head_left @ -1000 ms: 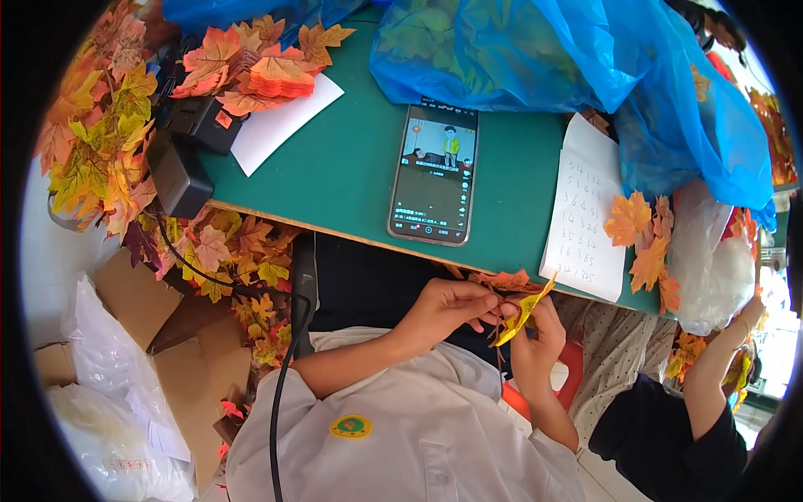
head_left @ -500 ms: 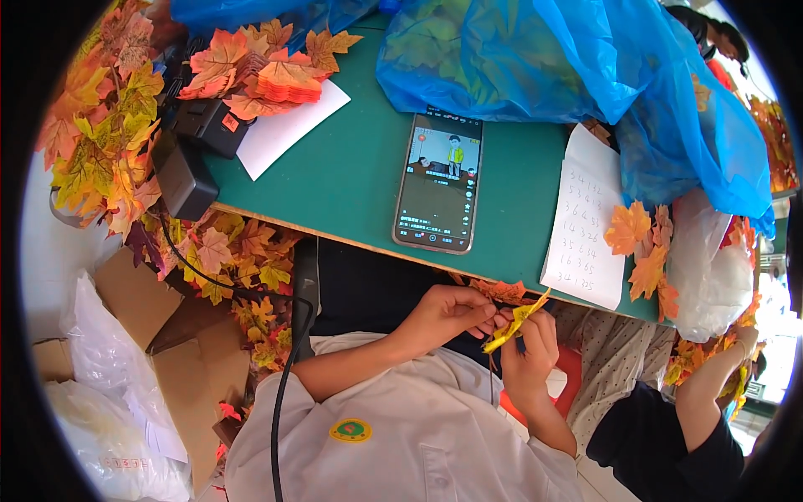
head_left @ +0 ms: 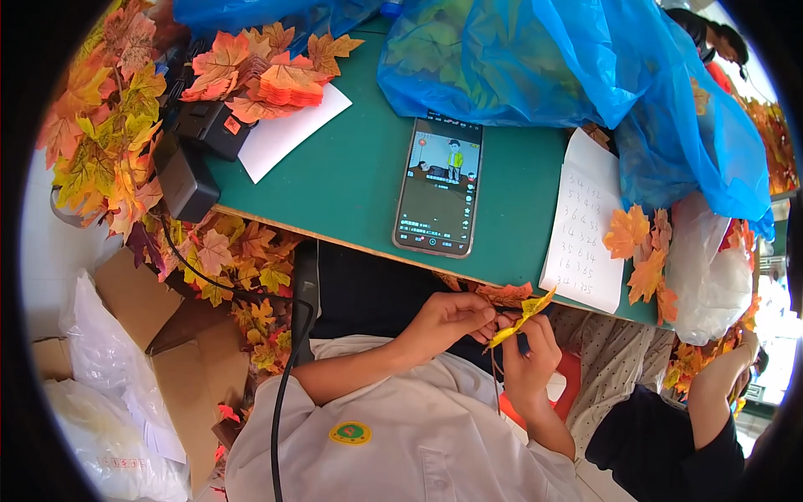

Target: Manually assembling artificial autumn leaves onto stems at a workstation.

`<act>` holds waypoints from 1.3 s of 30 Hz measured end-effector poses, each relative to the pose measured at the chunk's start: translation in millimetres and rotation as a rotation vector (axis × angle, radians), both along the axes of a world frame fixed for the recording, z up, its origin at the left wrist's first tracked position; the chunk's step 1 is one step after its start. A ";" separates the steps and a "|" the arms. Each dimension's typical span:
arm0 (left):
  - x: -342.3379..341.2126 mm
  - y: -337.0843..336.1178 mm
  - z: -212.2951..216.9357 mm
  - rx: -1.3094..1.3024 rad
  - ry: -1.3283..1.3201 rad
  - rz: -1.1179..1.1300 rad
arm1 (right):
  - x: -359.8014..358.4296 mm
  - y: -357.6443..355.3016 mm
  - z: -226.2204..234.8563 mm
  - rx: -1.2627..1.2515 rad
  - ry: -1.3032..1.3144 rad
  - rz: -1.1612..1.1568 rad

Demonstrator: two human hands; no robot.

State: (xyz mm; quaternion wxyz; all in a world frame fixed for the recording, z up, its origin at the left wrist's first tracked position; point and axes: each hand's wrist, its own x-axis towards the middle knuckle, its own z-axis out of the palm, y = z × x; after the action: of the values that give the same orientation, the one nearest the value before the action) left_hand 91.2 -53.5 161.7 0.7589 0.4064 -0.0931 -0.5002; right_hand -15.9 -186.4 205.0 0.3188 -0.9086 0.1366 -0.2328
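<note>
My left hand (head_left: 452, 325) is closed in a pinch just below the table's front edge; what its fingertips grip is too small to make out. Close beside it, my right hand (head_left: 532, 356) is closed on a yellow artificial maple leaf (head_left: 529, 313), seen nearly edge-on between the hands. A thin brown stem (head_left: 496, 376) hangs below the leaf. Just beyond my fingers, an orange-red artificial leaf (head_left: 506, 294) shows against the table edge. Whether it joins the stem is hidden.
A phone (head_left: 437, 188) playing a video and a handwritten sheet (head_left: 581, 226) lie on the green table (head_left: 335, 184). Blue plastic bags (head_left: 510, 63) cover its far side. Stacked orange leaves (head_left: 276, 75) sit back left. A black cable (head_left: 288, 368) runs past my left arm. Another person's arm (head_left: 715, 385) is at right.
My hands have shifted very slightly, still close together. The yellow leaf has tilted a little, and more of the brown stem shows below it.
</note>
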 end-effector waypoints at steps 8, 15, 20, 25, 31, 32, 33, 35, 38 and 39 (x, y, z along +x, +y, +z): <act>-2.1 0.0 -7.1 0.017 -0.039 0.011 | 2.7 5.1 4.8 0.253 0.016 -0.051; -5.0 0.7 -3.4 0.009 -0.081 0.034 | 0.4 2.4 -2.8 0.307 0.038 -0.054; 0.7 2.7 -8.4 0.026 -0.087 -0.016 | 1.8 2.0 -4.0 0.442 0.073 -0.083; 9.7 3.1 -13.4 0.063 -0.164 -0.103 | 1.1 -12.2 -2.3 0.589 0.196 -0.036; 21.8 10.2 -0.6 0.146 -0.394 -0.247 | 8.6 -16.0 -3.0 0.485 0.245 0.078; 22.0 11.2 -1.2 0.142 -0.469 -0.237 | 6.4 -15.9 -4.9 0.424 0.271 0.082; 21.9 11.6 -1.8 0.138 -0.543 -0.227 | 6.4 -15.4 -2.4 0.423 0.272 0.075; 23.2 11.4 -3.6 0.138 -0.559 -0.271 | 9.8 -12.2 3.7 0.320 0.299 0.102; 23.4 10.2 -5.1 0.130 -0.668 -0.308 | 7.0 -8.4 0.3 0.260 0.251 0.060; 23.4 10.0 -5.3 0.125 -0.763 -0.293 | 6.8 -8.3 -2.3 0.213 0.217 0.053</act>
State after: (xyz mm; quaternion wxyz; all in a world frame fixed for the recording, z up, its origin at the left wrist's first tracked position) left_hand 114.6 -43.5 156.3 0.5647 0.5905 -0.3938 -0.4212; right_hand -9.1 -194.7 202.7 0.4026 -0.8928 0.1704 -0.1088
